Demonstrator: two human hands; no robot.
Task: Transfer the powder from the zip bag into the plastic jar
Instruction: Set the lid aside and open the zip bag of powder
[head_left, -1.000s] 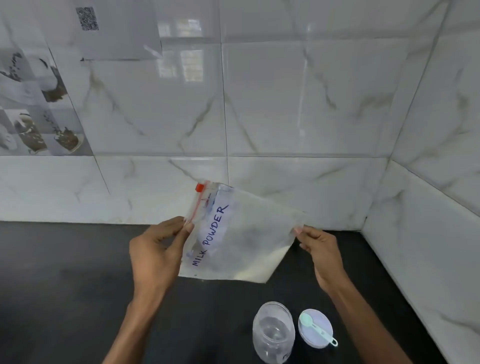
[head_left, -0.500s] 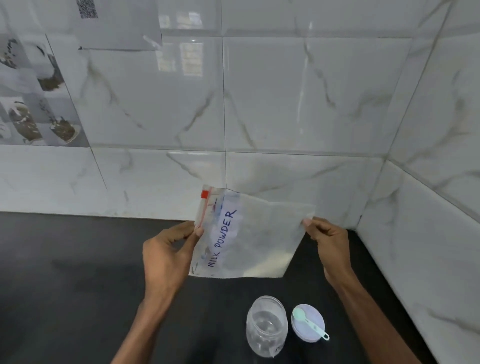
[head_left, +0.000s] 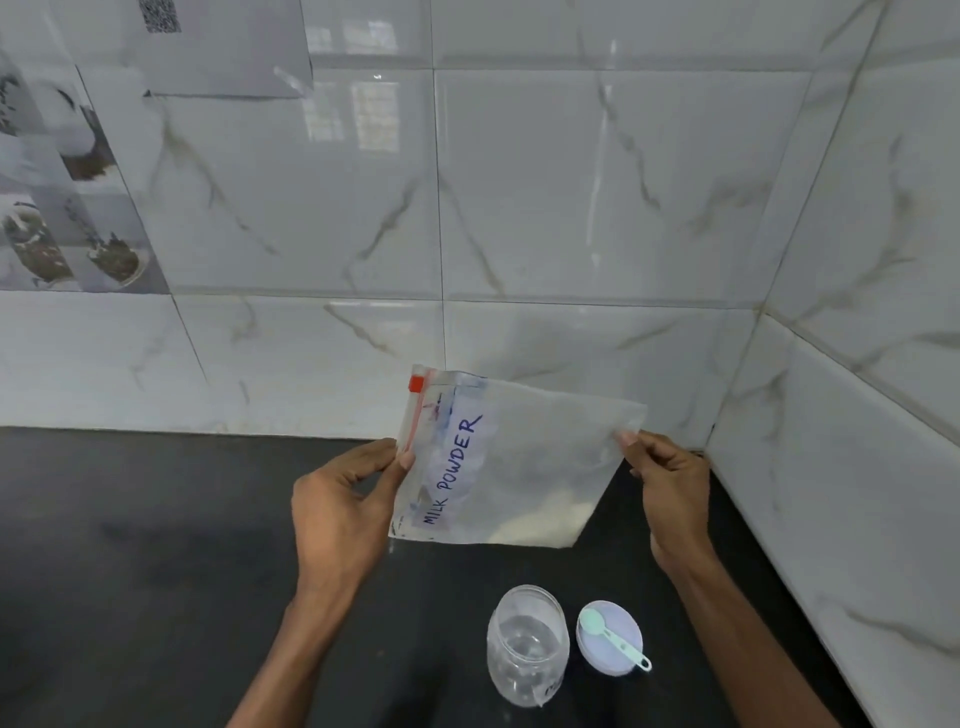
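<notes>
I hold a clear zip bag (head_left: 524, 462) marked "MILK POWDER" sideways in the air above the counter, its red zip edge at the left. A little pale powder lies along its lower right edge. My left hand (head_left: 343, 514) pinches the zip side, and my right hand (head_left: 670, 488) pinches the opposite corner. Below the bag an open clear plastic jar (head_left: 525, 644) stands upright on the counter, apart from both hands.
A white lid (head_left: 610, 647) lies right of the jar with a small green scoop (head_left: 613, 639) resting on it. The black counter (head_left: 156, 545) ends at tiled walls behind and on the right, forming a corner.
The bag and both hands have shifted slightly right and turned a bit more level. The grips are unchanged; the view has dipped a little.
</notes>
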